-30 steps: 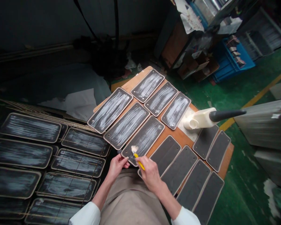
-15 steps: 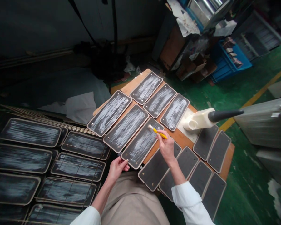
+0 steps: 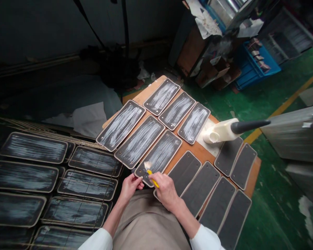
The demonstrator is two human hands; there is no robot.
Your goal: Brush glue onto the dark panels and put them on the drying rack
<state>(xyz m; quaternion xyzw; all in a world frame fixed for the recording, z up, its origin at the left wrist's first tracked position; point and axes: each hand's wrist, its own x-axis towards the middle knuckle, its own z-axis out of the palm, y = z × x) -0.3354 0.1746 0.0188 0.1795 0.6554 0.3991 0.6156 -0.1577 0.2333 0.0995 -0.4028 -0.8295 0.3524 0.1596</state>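
Note:
My right hand [image 3: 166, 189] is closed round the yellow handle of a brush [image 3: 153, 177]. Its pale bristles rest on the near end of a dark rounded panel [image 3: 160, 152] streaked with white. Thumb and fingers of my left hand [image 3: 131, 186] pinch that panel's near left corner. Other white-streaked panels [image 3: 139, 141] lie beside and beyond it on a brown board [image 3: 189, 142]. To the right are several plain dark panels [image 3: 184, 173], the nearest partly hidden by my right hand and forearm.
A cream container [image 3: 220, 131] with a black handle sticking out stands at the board's right edge. Left of my lap, wire racks [image 3: 94, 165] carry more streaked panels [image 3: 33, 147]. A blue crate [image 3: 258, 66] and cardboard boxes [image 3: 214, 71] stand on the green floor beyond.
My right hand has drawn the brush from the panel's far end down to its near end, toward my left hand. My left hand keeps its hold on the corner.

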